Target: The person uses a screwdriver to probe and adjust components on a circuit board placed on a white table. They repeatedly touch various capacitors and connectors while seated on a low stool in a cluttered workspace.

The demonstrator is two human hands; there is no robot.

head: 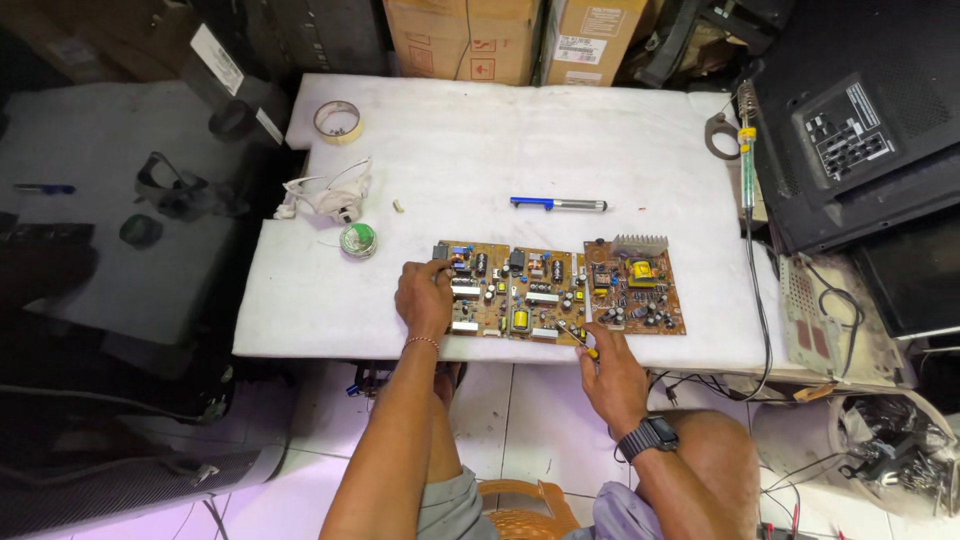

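At far left, a dark case [235,75] leans behind the bench [480,140], with a slanted white rectangular label along its edge. Just right of it, at the back, stand two brown cardboard boxes [465,40]: the left one carries small red square marks low on its front, and the right one has a white rectangular label near its top. At far right, a black panel [860,120] bears a tilted white label with dark blocks on it.

On the white-padded bench lie, from the left, a tape roll [337,121], a white tangle of cable [330,197], a green solder spool [358,240], a blue-and-silver pen [558,204] and a soldering iron [746,150] with a green and yellow handle at the right edge.

The board [560,288] lies flat near the front edge of the bench: a long brown circuit board crowded with black capacitors, yellow transformers, white connectors and a silver heat sink at its upper right.

The left hand [425,298] rests on the board's left end with its fingers curled down against it, gripping nothing that can be seen. The right hand [610,368] is at the board's front edge, fingers closed around a yellow-handled screwdriver [580,340] whose tip touches the board.
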